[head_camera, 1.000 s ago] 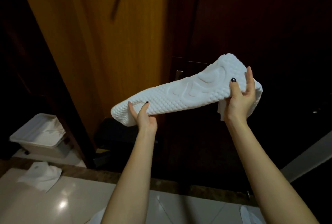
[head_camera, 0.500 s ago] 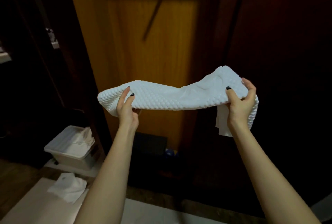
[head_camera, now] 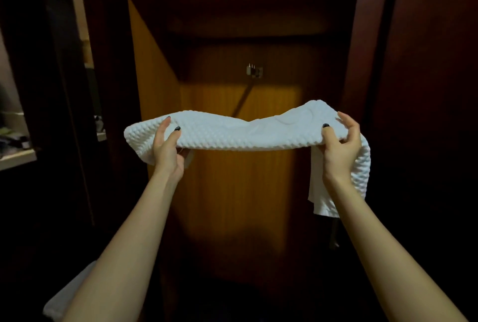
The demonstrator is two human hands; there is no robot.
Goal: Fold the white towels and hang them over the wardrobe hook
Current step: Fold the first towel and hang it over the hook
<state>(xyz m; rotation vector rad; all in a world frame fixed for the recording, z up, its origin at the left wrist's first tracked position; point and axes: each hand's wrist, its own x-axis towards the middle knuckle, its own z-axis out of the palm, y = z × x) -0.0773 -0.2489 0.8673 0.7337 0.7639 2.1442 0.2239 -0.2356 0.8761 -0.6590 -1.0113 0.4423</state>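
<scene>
White towel (head_camera: pixel 243 133) stretched left-to-right

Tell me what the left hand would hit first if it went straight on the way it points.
Likely the wardrobe's wooden side panel; the left hand, gripping the towel, points up and forward at it. Depth unclear.

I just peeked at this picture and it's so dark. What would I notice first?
The bumpy white towel jumps out first, stretched across the middle of the picture. The left hand and the right hand each grip one end, and a bit of it hangs down by the right wrist. Just above it, a small metal hook shines on the wooden back wall of the wardrobe.
</scene>
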